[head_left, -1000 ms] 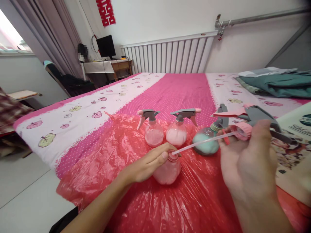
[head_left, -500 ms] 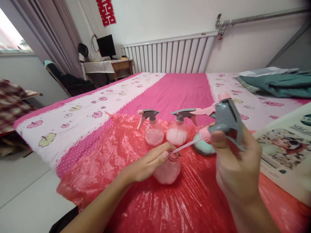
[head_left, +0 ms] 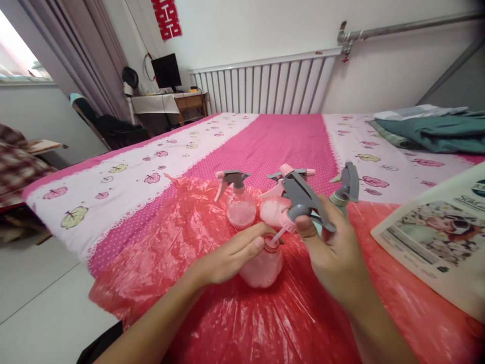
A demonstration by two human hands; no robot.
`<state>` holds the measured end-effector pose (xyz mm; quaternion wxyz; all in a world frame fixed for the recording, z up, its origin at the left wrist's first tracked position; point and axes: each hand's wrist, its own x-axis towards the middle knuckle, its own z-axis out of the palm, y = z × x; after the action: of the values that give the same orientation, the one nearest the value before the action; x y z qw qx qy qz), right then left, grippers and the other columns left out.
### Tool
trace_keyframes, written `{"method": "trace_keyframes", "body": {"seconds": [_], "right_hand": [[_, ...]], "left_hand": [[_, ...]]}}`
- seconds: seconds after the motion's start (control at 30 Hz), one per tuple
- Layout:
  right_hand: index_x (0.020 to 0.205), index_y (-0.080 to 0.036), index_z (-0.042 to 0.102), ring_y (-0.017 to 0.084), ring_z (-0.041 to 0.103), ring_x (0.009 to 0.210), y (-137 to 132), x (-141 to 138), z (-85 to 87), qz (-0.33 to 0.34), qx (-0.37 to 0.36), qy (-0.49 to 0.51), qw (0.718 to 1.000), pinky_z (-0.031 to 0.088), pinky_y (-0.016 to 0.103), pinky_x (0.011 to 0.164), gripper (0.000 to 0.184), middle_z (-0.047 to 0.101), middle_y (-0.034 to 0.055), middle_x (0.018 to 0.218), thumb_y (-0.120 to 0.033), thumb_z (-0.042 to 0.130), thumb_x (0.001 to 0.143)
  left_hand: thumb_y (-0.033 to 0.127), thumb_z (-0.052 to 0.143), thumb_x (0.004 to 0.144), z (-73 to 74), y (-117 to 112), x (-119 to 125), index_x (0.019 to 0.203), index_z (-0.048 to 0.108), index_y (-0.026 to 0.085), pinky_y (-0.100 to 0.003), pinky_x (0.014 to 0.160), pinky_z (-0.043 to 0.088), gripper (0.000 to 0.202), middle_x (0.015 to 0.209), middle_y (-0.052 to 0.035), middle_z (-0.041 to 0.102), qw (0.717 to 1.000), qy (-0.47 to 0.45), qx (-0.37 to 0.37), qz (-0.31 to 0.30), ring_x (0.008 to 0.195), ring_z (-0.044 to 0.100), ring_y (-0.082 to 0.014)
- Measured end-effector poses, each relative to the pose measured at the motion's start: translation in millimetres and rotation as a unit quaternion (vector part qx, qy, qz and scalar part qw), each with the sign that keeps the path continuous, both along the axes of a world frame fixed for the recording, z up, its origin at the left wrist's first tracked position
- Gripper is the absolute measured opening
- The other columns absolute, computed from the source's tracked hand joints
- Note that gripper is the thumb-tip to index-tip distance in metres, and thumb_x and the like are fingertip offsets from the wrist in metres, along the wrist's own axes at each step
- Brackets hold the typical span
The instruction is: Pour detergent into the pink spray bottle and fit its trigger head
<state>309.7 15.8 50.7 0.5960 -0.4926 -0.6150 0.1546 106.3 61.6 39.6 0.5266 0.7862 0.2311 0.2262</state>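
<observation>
My left hand (head_left: 238, 253) is wrapped around the neck of a round clear bottle (head_left: 263, 270) with pale contents, standing uncapped on red plastic sheeting. In my right hand (head_left: 337, 258) is a grey and pink trigger spray head (head_left: 303, 194), tilted, its thin dip tube (head_left: 279, 234) reaching into the bottle's mouth. Behind stand a spray bottle (head_left: 241, 207) with its head on and a second pink one (head_left: 272, 210), partly covered by the held spray head. A greenish spray bottle with a grey head (head_left: 346, 184) is mostly hidden behind my right hand.
Red plastic sheeting (head_left: 151, 263) covers the near part of a bed with a pink patterned sheet (head_left: 288, 136). At right lies or stands a large cream container (head_left: 424, 247) with a printed label. Folded green cloth (head_left: 447, 132) rests at the far right.
My right hand has moved left and down, pushing the dip tube deeper into the bottle. The greenish bottle's grey head has come into view. My left hand stays on the bottle.
</observation>
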Motion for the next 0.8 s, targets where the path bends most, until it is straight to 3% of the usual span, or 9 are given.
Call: {"method": "trace_keyframes", "body": {"seconds": [0.3,0.5,0.67,0.8], "right_hand": [[0.110,-0.028,0.061,0.016,0.055,0.092,0.9,-2.1,3.6,0.113,0.035,-0.126,0.985,0.031,0.035,0.087,0.011,0.065,-0.0055,0.097,-0.039,0.060,0.109],[0.109,-0.027,0.063,0.017,0.051,0.089,-5.4,0.6,10.5,0.135,0.003,-0.179,0.974,0.028,0.037,0.088,0.016,0.061,-0.0035,0.092,-0.041,0.054,0.111],[0.098,-0.025,0.065,0.020,0.048,0.088,-5.9,2.4,6.5,0.106,-0.028,-0.130,0.985,0.031,0.036,0.084,0.033,0.057,0.0000,0.089,-0.054,0.054,0.109],[0.103,-0.026,0.067,0.020,0.054,0.091,-2.9,1.6,1.9,0.121,-0.079,-0.035,0.989,0.037,0.035,0.083,0.034,0.060,0.0001,0.092,-0.059,0.057,0.106]], "left_hand": [[0.064,0.041,0.109,-4.3,-2.0,1.2,0.123,0.069,0.021,-0.046,0.116,0.044,0.053,0.127,-0.0114,0.068,0.999,-0.021,-0.014,0.029,0.120,0.061,-0.0274],[0.066,0.044,0.108,-4.2,-3.5,1.9,0.131,0.069,0.023,-0.047,0.119,0.042,0.055,0.134,-0.0112,0.069,0.999,-0.034,-0.021,0.036,0.126,0.060,-0.0283],[0.063,0.041,0.110,-5.5,0.2,3.6,0.132,0.070,0.022,-0.050,0.126,0.032,0.055,0.140,-0.0120,0.067,1.000,-0.022,0.011,0.007,0.141,0.053,-0.0317],[0.060,0.038,0.111,-7.1,2.5,3.5,0.130,0.069,0.020,-0.046,0.122,0.038,0.054,0.141,-0.0128,0.067,0.999,-0.028,0.034,-0.010,0.135,0.058,-0.0292]]}}
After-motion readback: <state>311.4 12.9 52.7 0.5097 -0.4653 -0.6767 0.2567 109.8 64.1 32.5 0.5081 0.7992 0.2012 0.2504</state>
